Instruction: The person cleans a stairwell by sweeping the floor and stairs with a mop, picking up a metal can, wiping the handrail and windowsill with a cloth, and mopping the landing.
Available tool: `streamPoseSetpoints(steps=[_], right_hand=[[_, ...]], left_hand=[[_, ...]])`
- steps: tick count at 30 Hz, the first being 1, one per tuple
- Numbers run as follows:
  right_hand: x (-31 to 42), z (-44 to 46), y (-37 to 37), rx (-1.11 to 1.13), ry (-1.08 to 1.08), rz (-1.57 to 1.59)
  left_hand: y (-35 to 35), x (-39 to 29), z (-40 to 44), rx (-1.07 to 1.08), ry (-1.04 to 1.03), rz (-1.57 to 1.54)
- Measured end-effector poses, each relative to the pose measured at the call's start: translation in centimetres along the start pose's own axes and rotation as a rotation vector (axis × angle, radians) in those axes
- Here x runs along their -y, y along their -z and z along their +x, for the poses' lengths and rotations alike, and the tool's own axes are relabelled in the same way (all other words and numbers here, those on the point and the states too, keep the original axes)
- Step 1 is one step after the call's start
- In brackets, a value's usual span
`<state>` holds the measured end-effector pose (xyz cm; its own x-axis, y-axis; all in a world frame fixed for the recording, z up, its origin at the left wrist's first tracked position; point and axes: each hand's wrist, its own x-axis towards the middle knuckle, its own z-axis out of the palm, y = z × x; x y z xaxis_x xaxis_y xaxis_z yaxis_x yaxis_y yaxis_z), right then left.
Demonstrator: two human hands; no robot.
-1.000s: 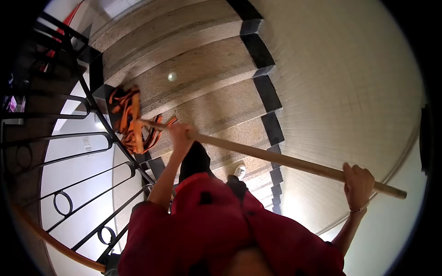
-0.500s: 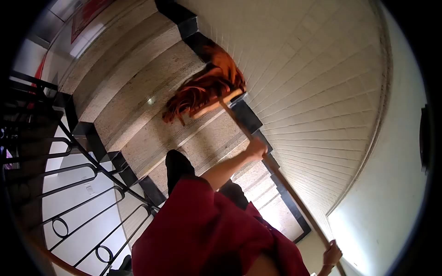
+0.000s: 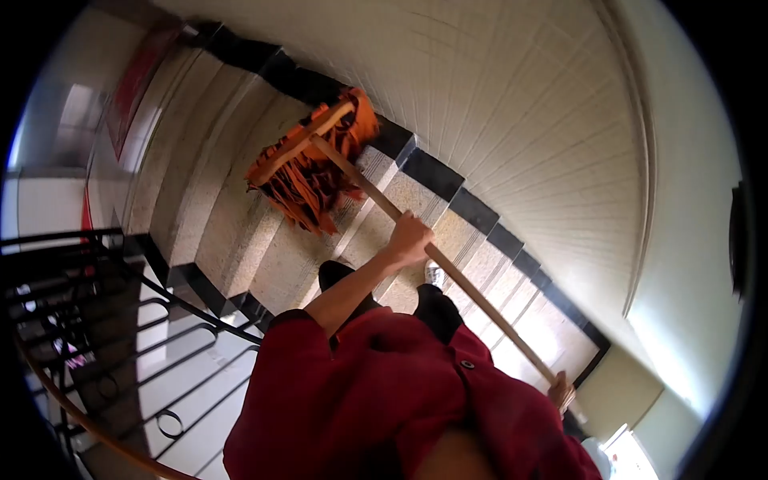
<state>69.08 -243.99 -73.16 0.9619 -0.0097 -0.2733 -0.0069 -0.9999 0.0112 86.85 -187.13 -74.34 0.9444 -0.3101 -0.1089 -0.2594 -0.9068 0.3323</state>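
Observation:
A mop point(image 3: 480, 300) with a wooden handle, a wooden crossbar and orange cloth strips slants across the stairs in the head view. My left hand point(image 3: 410, 238) is wrapped round the middle of its handle. Further back, my right hand point(image 3: 562, 392) grips the handle near its end, at the lower right. The mop's orange strips point(image 3: 308, 188) hang and spread over the steps, blurred by motion, with the crossbar on their far side. I cannot tell which strips touch the stone.
Speckled stone stairs point(image 3: 292, 252) curve up to the left, edged by black skirting point(image 3: 432, 174). A tiled wall point(image 3: 512, 120) borders the right side. Black metal railing point(image 3: 180, 344) with a wooden handrail point(image 3: 96, 444) lies left. One white shoe point(image 3: 434, 274) shows on a step.
The mop head has swung left and away from the wall, and its strips now trail on the near side of the crossbar. Both hands have shifted left, still holding the handle.

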Motion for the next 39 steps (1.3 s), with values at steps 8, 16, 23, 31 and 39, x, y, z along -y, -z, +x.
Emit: streamPoseSetpoints(steps=[8,16,23,31,39], right_hand=[[-6.4,-2.2,10.5,0.032,-0.162,-0.307],[2.7,5.4,27.7,-0.167,0.019,-0.696],[9.5,15.0,44.9,-0.223,0.203,-0.925],[35.2,17.3,47.0,-0.565,0.833,-1.234],[50.0,13.7,32.0,-0.956,1.641,-0.807]], left_hand=[[-9.4,-1.3,4.3,0.045,-0.017,-0.080],[-12.8,3.8,6.9,-0.428,-0.071,-0.305],[-6.5,4.9,4.1,-0.502,0.252,-0.410],[-8.1,4.3,-19.4,-0.671,0.809,-0.479],[-19.3,6.0,-39.5,-1.409,1.230,-0.013]])
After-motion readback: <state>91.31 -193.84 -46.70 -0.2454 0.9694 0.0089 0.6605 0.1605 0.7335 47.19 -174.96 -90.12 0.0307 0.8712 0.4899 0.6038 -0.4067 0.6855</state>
